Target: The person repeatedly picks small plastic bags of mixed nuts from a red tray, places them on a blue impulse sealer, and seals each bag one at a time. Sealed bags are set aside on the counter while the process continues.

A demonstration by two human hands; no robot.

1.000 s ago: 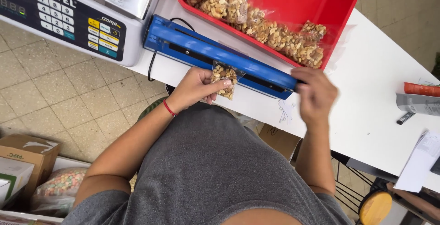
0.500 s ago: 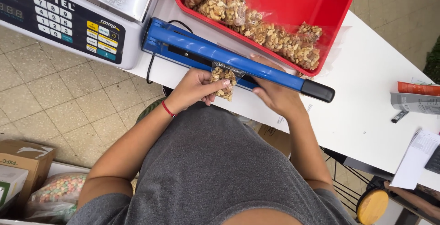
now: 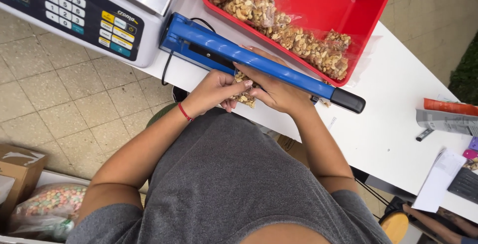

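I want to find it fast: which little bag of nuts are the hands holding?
Find the white table with the long blue sealer along its edge. Just under that bar, the left hand and right hand pinch one small clear nut bag. The other bags lie in the red tray.

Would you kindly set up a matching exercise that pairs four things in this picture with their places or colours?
Things:
1. heat sealer
2. tray
3. small bag of nuts
4. scale

Places and colours:
A. red, with packed bags of nuts inside
B. at the table's left end, with a keypad
C. blue, with a black handle
D. between the left hand and the right hand

Pairs: 1-C, 2-A, 3-D, 4-B
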